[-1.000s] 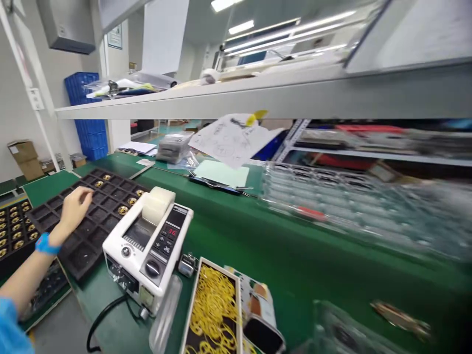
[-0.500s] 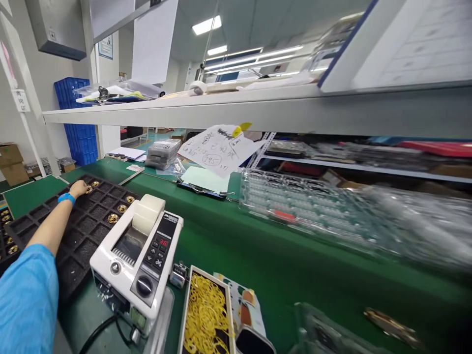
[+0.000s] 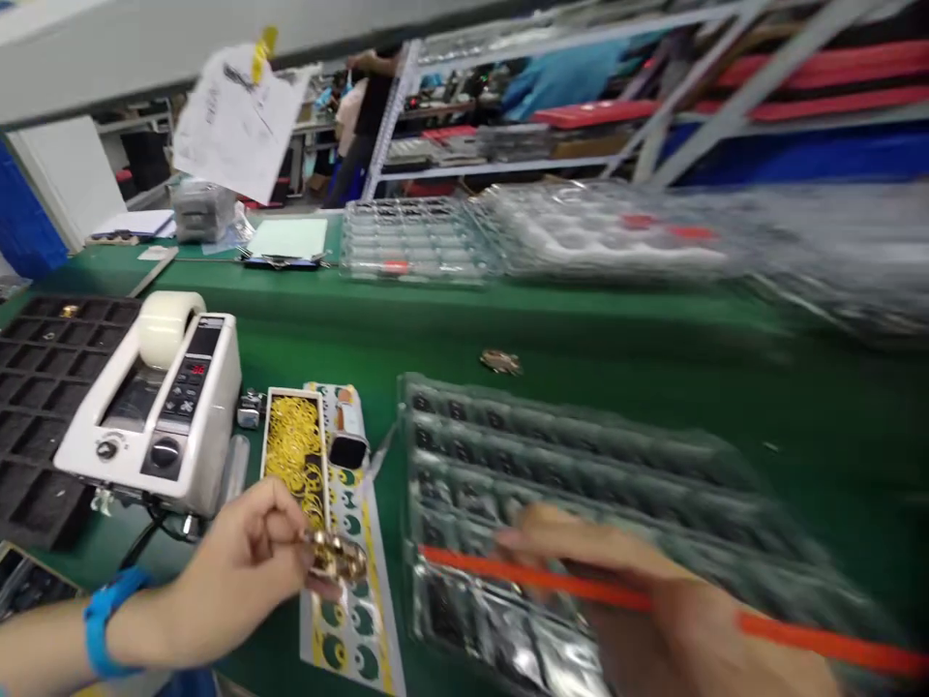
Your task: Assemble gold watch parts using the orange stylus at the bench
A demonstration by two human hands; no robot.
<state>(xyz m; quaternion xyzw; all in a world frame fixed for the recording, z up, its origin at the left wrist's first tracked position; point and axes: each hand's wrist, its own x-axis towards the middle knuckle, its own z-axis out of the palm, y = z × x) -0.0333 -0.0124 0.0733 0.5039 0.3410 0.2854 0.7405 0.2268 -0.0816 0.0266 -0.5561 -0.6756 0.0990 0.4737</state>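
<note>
My left hand [image 3: 243, 571], with a blue wristband, pinches shiny gold-coloured metal parts [image 3: 338, 557] between thumb and fingers. It is just in front of a box of yellow rings [image 3: 294, 440], above a printed sticker sheet [image 3: 370, 634]. My right hand [image 3: 653, 590] is smeared by motion over a clear plastic tray [image 3: 581, 436] with many pockets, some holding dark or shiny pieces. An orange strip [image 3: 471, 566] runs across the tray by the right fingers; whether they grip it is unclear.
A white tape dispenser [image 3: 164, 407] stands at left, beside a black foam tray [image 3: 44, 397] holding one gold part [image 3: 70, 311]. A small metal piece [image 3: 500, 362] lies on the green table. Clear trays [image 3: 413, 237] and a clipboard [image 3: 286, 240] line the back. A person [image 3: 363, 106] stands beyond.
The view has swung right and down. My left hand has left the black foam tray carrying gold parts, several of which are gone from its pockets. My right hand has come into view.
</note>
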